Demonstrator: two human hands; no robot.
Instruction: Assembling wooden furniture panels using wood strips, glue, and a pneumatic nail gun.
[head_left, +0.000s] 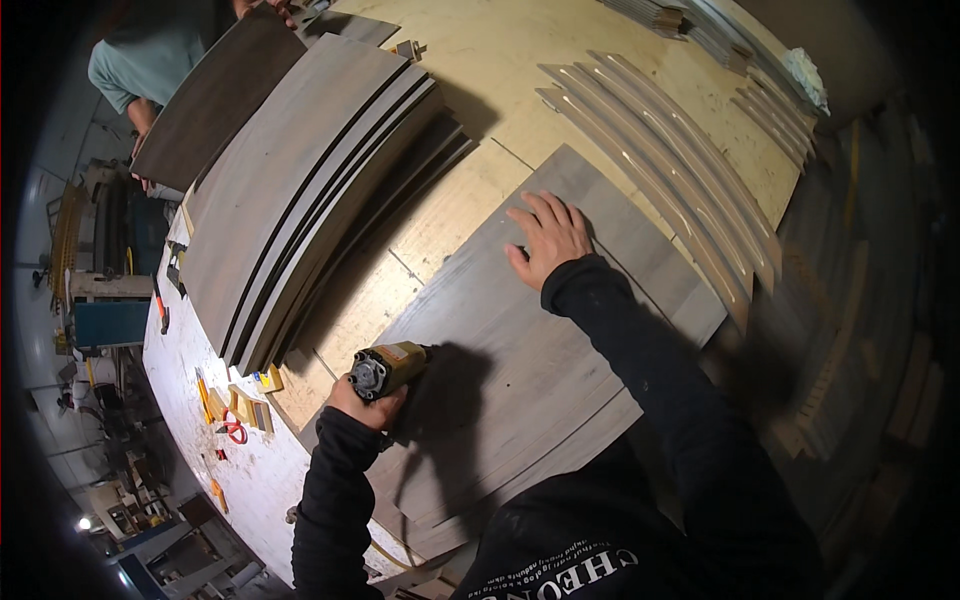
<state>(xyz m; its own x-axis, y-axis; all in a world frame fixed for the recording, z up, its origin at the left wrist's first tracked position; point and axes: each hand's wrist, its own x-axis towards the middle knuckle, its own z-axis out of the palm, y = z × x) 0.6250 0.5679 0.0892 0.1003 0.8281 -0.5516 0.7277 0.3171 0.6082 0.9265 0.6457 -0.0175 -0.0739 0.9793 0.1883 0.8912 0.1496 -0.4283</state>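
My left hand [366, 405] grips a nail gun [388, 368] with a yellow body and a bolted black end cap. The gun stands over the left part of a large grey-brown wooden panel [520, 340] on the bench and casts a dark shadow there. Whether its nose touches the wood is hidden. Toward the panel's far right, my right hand [548, 238] rests with fingers spread on the surface, holding nothing. Straight seams run across the panel near its right and near edges.
Curved boards are stacked [300, 150] at the left. Strips with pale glue lines [650, 150] lie at the right. A co-worker [150, 70] holds a dark board [215, 100] at the far left. Scissors [235, 430] and a hammer [162, 310] lie on the left side.
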